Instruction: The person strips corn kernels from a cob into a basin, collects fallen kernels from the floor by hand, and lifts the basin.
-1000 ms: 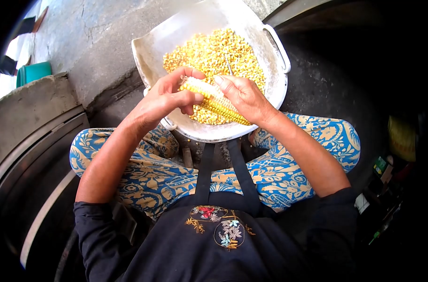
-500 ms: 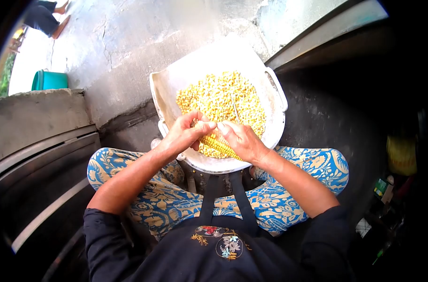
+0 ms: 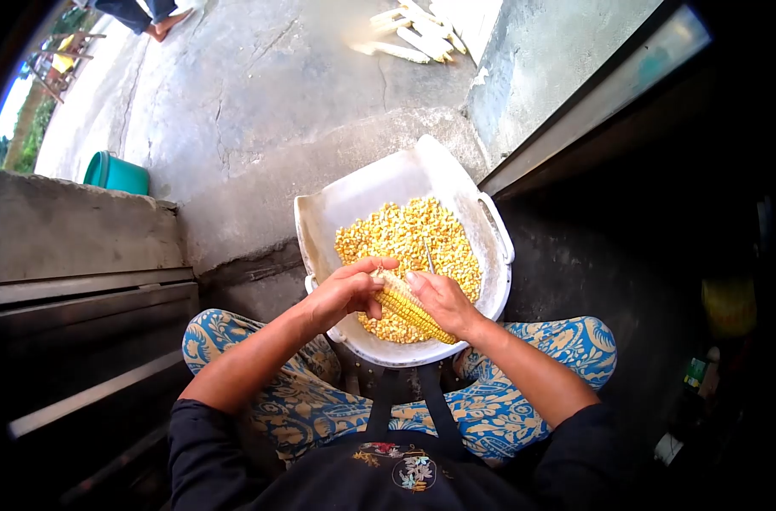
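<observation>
A yellow corn cob [image 3: 412,316] lies slantwise between my two hands, above a white plastic tub [image 3: 318,223]. Pale bare rows show on its upper side, with kernels still along the lower side. My left hand [image 3: 351,288] grips the far left end with thumb and fingers. Closed around the near right part is my right hand [image 3: 445,305], its thumb pressed on the cob. Loose corn kernels [image 3: 392,226] cover the tub's bottom below. A thin metal tool [image 3: 428,252] stands among them just beyond my right thumb; its kind is unclear.
Several stripped cobs [image 3: 422,36] are piled on the concrete floor at the far top. A teal bucket [image 3: 120,174] stands behind a low wall [image 3: 81,223] at left. Another person's feet [image 3: 166,25] appear at upper left. A metal-edged frame [image 3: 588,102] slants along the right.
The head view has tilted up, so the tub and hands sit lower and the cob pile appears. Both hands stay on the cob, and more of its pale bare side shows.
</observation>
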A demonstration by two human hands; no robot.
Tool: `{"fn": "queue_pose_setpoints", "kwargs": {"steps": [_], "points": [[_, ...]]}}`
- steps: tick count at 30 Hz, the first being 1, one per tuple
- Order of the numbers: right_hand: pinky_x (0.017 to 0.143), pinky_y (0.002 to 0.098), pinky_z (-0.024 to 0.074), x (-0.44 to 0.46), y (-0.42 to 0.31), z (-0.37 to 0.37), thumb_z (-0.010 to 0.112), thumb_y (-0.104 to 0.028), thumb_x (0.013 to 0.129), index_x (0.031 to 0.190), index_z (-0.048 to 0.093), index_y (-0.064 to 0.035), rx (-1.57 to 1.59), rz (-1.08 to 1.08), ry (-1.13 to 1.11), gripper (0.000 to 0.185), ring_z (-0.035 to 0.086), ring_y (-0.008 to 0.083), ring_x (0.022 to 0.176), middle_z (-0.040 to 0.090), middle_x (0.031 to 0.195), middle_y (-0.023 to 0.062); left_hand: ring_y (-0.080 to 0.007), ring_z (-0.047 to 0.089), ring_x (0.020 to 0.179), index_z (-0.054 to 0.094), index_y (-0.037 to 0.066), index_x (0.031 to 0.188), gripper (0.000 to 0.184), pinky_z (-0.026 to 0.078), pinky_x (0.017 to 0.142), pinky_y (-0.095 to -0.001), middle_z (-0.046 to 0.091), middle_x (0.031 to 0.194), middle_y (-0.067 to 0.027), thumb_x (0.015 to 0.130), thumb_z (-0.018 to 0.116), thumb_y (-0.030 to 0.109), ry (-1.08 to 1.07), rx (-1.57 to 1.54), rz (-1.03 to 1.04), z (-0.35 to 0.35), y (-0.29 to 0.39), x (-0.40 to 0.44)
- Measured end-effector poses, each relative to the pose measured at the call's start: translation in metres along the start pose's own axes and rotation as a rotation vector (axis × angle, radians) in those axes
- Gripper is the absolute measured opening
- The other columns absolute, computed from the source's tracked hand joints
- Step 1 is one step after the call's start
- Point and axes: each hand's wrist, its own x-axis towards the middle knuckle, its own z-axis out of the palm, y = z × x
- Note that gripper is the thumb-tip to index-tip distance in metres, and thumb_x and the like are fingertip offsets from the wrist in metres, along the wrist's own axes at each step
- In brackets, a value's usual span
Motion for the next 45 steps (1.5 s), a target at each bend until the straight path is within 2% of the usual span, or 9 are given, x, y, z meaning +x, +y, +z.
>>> {"fn": "queue_pose_setpoints", "kwargs": {"steps": [4,8,10,15,18,26,34,40,45], "points": [[0.058,0.0383,0.0405,0.000,0.002,-0.001,0.040,-0.037,0.095,0.080,0.055,0.0006,0.058,0.008,-0.018,0.043,0.051,0.0254,0.058,0.052,0.063,0.0157,-0.0147,0.058,0.063,0.050,0.006,0.119,0.034,0.049,0.062,-0.0268,0.057,0.091,-0.0047,0.088,0.051,0.020,-0.012,0.099,-0.020,-0.004,0.000,0.001],[0.058,0.0432,0.0417,-0.005,-0.003,0.003,0.039,-0.039,0.094,0.079,0.054,-0.0009,-0.148,-0.074,-0.042,0.043,0.057,0.0377,0.065,0.055,0.068,0.0215,-0.0122,0.057,0.053,0.053,0.005,0.101,0.027,0.047,0.050,-0.0235,0.055,0.079,-0.0034,0.091,0.051,0.030,0.095,0.289,-0.007,0.002,-0.007,0.003],[0.059,0.0364,0.0406,-0.008,-0.001,0.005,0.041,-0.035,0.095,0.088,0.055,0.0001,-0.157,-0.025,-0.081,0.038,0.050,0.0256,0.059,0.050,0.065,0.0175,-0.0112,0.055,0.050,0.052,0.006,0.094,0.030,0.045,0.046,-0.0222,0.054,0.075,-0.0025,0.091,0.052,0.036,0.108,0.319,0.029,0.002,-0.014,0.005],[0.061,0.0388,0.0421,0.001,0.016,0.006,0.039,-0.039,0.095,0.087,0.055,-0.0001,0.006,-0.012,-0.091,0.042,0.056,0.0273,0.064,0.055,0.067,0.0160,-0.0106,0.056,0.054,0.050,0.005,0.117,0.038,0.047,0.053,-0.0221,0.055,0.073,-0.0018,0.090,0.054,0.031,0.129,0.213,0.024,0.010,0.002,-0.003],[0.063,0.0349,0.0415,0.005,0.021,0.005,0.039,-0.038,0.095,0.088,0.055,0.0009,0.151,-0.019,-0.062,0.042,0.051,0.0182,0.066,0.053,0.068,0.0101,-0.0103,0.057,0.059,0.046,0.006,0.126,0.044,0.048,0.060,-0.0230,0.056,0.075,-0.0019,0.088,0.058,0.024,-0.019,0.174,0.062,0.001,0.002,-0.002],[0.072,0.0316,0.0441,0.002,0.010,-0.002,0.038,-0.036,0.096,0.100,0.058,0.0017,0.184,0.060,-0.103,0.043,0.056,0.0159,0.078,0.060,0.079,0.0100,-0.0128,0.062,0.068,0.043,0.003,0.127,0.046,0.049,0.067,-0.0254,0.060,0.084,-0.0039,0.087,0.060,0.019,-0.106,0.089,-0.001,-0.002,0.006,-0.002],[0.062,0.0420,0.0413,-0.002,0.016,0.007,0.038,-0.034,0.095,0.085,0.054,0.0002,-0.003,0.033,-0.040,0.039,0.056,0.0359,0.068,0.054,0.071,0.0219,-0.0128,0.060,0.059,0.049,0.005,0.104,0.026,0.049,0.057,-0.0248,0.057,0.079,-0.0034,0.088,0.058,0.023,-0.021,0.255,0.041,0.003,-0.003,0.001],[0.062,0.0370,0.0401,-0.006,0.000,0.009,0.036,-0.035,0.096,0.085,0.050,-0.0004,-0.090,0.043,-0.127,0.039,0.051,0.0251,0.064,0.049,0.069,0.0164,-0.0097,0.055,0.052,0.051,0.006,0.090,0.025,0.044,0.046,-0.0211,0.053,0.072,-0.0011,0.087,0.059,0.029,0.096,0.300,0.056,0.005,-0.011,0.002],[0.065,0.0366,0.0419,-0.002,-0.004,0.008,0.042,-0.045,0.092,0.089,0.052,0.0005,-0.016,0.086,-0.140,0.047,0.053,0.0261,0.068,0.053,0.072,0.0159,-0.0080,0.050,0.048,0.052,0.006,0.088,0.029,0.040,0.042,-0.0197,0.053,0.069,-0.0015,0.089,0.055,0.034,0.192,0.347,0.059,0.004,-0.006,0.003]]}}
